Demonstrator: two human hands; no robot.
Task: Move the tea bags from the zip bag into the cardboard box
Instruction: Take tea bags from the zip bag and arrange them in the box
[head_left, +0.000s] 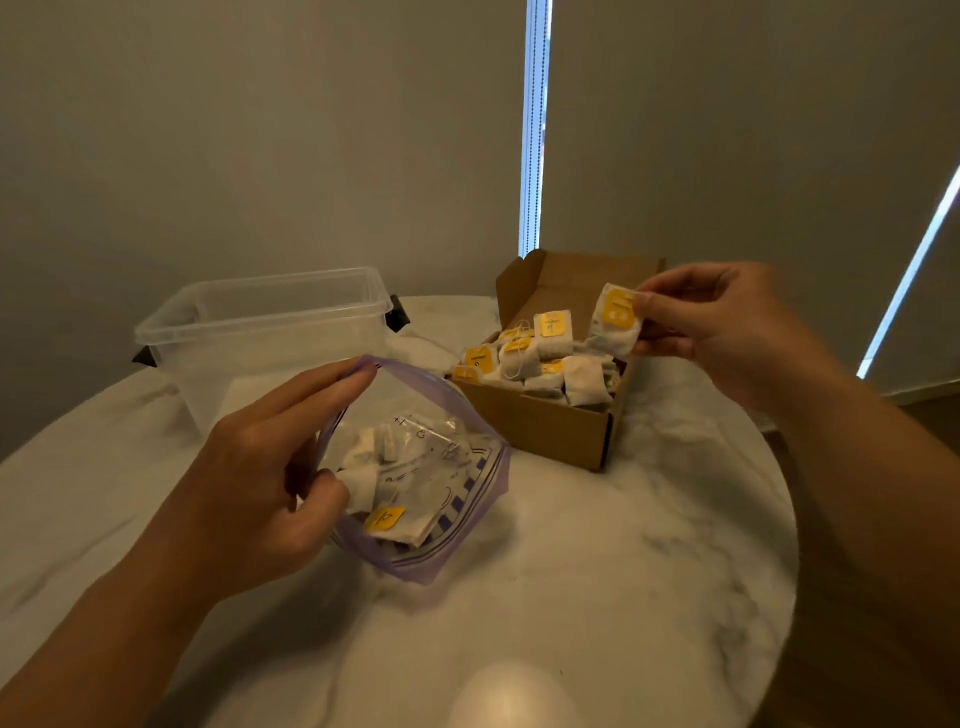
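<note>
A clear zip bag (441, 499) with a purple rim lies open on the marble table, with several white tea bags with yellow tags inside. My left hand (270, 467) grips the bag's left rim and holds its mouth open. An open cardboard box (545, 426) stands to the right of the bag, filled with several tea bags (524, 358). My right hand (722, 322) pinches one tea bag (615, 319) by its edge and holds it above the box's far right corner.
An empty clear plastic tub (265, 322) stands at the back left of the round marble table (597, 571). The table's edge curves round on the right. Window blinds hang behind.
</note>
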